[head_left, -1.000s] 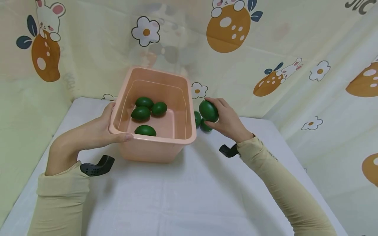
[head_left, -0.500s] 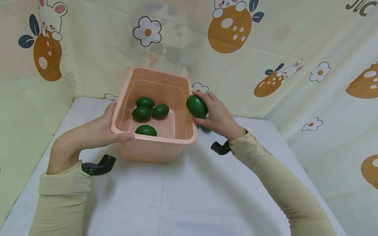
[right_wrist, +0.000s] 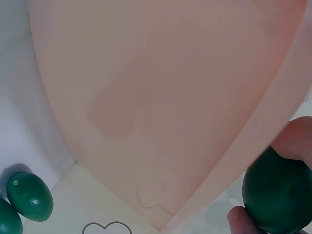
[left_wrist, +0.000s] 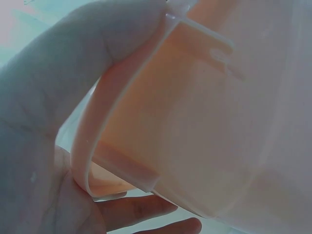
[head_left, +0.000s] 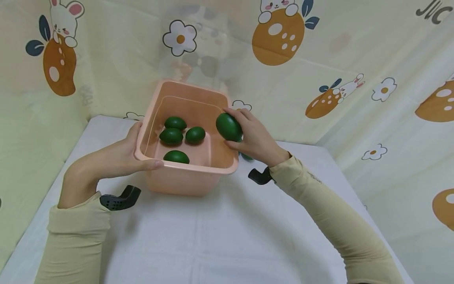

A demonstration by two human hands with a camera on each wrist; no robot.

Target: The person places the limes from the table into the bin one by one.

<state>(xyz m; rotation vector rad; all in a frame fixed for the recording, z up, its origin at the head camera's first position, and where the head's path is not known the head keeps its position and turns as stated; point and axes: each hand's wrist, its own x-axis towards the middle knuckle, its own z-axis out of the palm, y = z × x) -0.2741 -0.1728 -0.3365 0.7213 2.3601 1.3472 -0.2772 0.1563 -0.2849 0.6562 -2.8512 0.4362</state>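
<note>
A pink plastic bin [head_left: 191, 179] stands near the back of the table, its open top facing me. Several green limes [head_left: 172, 136] lie inside on its floor. My left hand [head_left: 110, 159] grips the bin's left front corner. In the left wrist view, the thumb [left_wrist: 122, 29] lies along the rim and the fingers [left_wrist: 141, 207] reach below it. At the bin's right rim, my right hand [head_left: 257, 138] holds another lime [head_left: 228, 127] between thumb and fingers. In the right wrist view, that held lime [right_wrist: 278, 190] is beside the rim.
Right of the bin, loose limes [right_wrist: 29, 196] rest on the white-covered table [head_left: 213, 236]; the right hand mostly hides them in the head view. A patterned curtain [head_left: 220, 43] hangs close behind the bin. Black wrist mounts [head_left: 120, 198] stick out from both sleeves.
My right hand has carried its lime leftward, from beside the bin to the right rim. My left hand keeps its grip on the bin, and the limes inside lie as before.
</note>
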